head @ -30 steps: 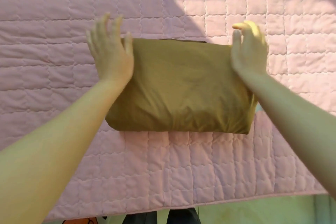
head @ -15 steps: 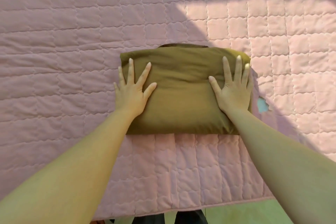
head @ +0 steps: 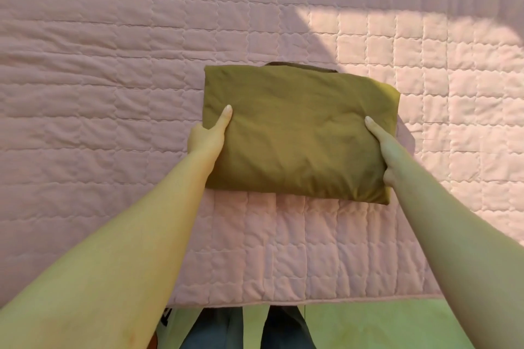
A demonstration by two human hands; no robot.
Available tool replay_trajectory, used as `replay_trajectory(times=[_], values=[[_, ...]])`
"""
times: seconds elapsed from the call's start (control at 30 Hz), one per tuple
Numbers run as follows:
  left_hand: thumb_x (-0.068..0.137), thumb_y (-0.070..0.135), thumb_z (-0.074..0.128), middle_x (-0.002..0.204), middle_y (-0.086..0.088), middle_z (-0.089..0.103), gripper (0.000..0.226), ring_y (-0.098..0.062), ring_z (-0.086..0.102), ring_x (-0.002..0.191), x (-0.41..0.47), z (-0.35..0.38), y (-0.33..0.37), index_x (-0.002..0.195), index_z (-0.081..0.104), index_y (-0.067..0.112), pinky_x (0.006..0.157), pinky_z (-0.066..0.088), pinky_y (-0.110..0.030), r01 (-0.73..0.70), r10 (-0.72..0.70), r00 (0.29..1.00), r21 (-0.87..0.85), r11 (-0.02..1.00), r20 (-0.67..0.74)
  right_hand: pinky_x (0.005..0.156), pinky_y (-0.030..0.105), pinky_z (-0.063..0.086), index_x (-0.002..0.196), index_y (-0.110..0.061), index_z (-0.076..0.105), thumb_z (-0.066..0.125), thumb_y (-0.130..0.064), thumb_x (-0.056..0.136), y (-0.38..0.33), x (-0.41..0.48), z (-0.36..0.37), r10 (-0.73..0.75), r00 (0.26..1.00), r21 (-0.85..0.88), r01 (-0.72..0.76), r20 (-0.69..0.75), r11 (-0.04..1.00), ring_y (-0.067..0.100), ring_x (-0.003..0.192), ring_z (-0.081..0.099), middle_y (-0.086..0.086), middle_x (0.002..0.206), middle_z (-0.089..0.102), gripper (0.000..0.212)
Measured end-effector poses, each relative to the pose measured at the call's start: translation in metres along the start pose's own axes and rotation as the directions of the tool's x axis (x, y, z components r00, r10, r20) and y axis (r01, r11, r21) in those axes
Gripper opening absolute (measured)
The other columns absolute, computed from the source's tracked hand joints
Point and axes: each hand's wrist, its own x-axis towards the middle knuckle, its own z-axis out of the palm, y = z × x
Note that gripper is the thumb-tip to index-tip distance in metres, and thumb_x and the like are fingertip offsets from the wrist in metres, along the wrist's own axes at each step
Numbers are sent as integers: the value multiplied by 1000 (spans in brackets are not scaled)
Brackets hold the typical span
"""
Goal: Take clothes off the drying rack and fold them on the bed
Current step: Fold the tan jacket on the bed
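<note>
A folded olive-brown garment (head: 297, 133) lies as a thick rectangle on the pink quilted bed cover (head: 113, 93). My left hand (head: 208, 136) grips its left edge, thumb on top and fingers hidden underneath. My right hand (head: 384, 147) grips the right edge the same way, thumb on top, fingers tucked under the cloth. A dark collar edge (head: 300, 65) peeks out at the far side of the bundle.
The quilt's near edge (head: 283, 302) runs across the bottom, with green floor (head: 368, 326) and my dark trouser legs (head: 243, 329) below it. A sunlit patch (head: 425, 51) falls on the quilt at the right.
My hands were pressing flat on top of the garment. They have slid out to its left and right edges and now grip it from the sides.
</note>
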Motion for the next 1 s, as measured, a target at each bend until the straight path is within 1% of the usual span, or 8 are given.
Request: replay_trajectory(times=[0.07, 0.1, 0.27, 0.4, 0.5, 0.6, 0.87, 1.0], values=[[81, 74, 52, 110, 0, 60, 72, -24, 55, 101, -7, -5, -4, 119, 59, 13, 86, 43, -33, 14, -13, 999, -39, 999, 35, 85, 40, 53, 97, -33, 61, 74, -57, 74, 2, -6, -1, 4, 999, 42, -6, 44, 999, 18, 89, 66, -4, 97, 68, 36], [84, 72, 48, 108, -1, 58, 69, -25, 53, 99, -12, -8, -6, 118, 58, 14, 83, 40, -33, 36, -34, 998, -52, 998, 51, 81, 38, 53, 93, -34, 61, 69, -59, 77, 2, -10, -2, 18, 997, 50, -22, 79, 998, 17, 86, 66, -4, 95, 69, 31], [89, 71, 38, 126, -5, 58, 73, -23, 53, 102, -35, -31, -43, 134, 52, 14, 87, 40, -33, 111, -102, 991, -118, 987, 81, 78, 38, 53, 108, -24, 60, 65, -72, 71, 9, -28, 3, 151, 978, -99, -137, 146, 986, 20, 86, 66, 3, 96, 68, 61], [88, 73, 37, 121, -4, 63, 75, -25, 59, 105, -66, -56, -92, 131, 56, 14, 93, 46, -35, 184, -178, 983, -224, 957, 46, 65, 30, 51, 122, -21, 60, 64, -79, 63, 18, -53, 17, 163, 969, -224, -119, 187, 967, 21, 89, 67, 5, 104, 70, 83], [87, 74, 37, 121, -7, 64, 76, -27, 61, 106, -94, -74, -130, 129, 57, 15, 98, 48, -40, 223, -230, 973, -323, 920, 16, 67, 31, 53, 112, -20, 62, 65, -78, 63, 25, -74, 27, 146, 963, -293, -75, 229, 953, 23, 89, 68, 6, 102, 71, 75], [86, 76, 36, 120, -7, 63, 77, -27, 59, 105, -129, -95, -168, 131, 56, 17, 97, 47, -42, 243, -277, 961, -424, 872, -18, 74, 34, 55, 114, -20, 62, 68, -84, 49, 36, -101, 42, 153, 947, -399, -29, 283, 917, 24, 91, 69, 7, 102, 71, 91], [71, 89, 35, 134, -1, 56, 96, -26, 53, 120, -217, -150, -282, 139, 48, 22, 103, 42, -45, 244, -435, 890, -664, 707, -136, 64, 28, 49, 100, -23, 62, 62, -73, 72, 81, -187, 98, 90, 899, -564, 189, 430, 804, 18, 84, 65, 1, 94, 68, 58], [77, 85, 34, 139, -1, 53, 91, -27, 49, 126, -246, -180, -345, 141, 47, 22, 108, 38, -46, 214, -521, 831, -751, 624, -196, 85, 34, 51, 115, -21, 62, 64, -75, 66, 118, -236, 138, 103, 857, -617, 275, 505, 737, 21, 93, 66, 2, 103, 69, 73]])
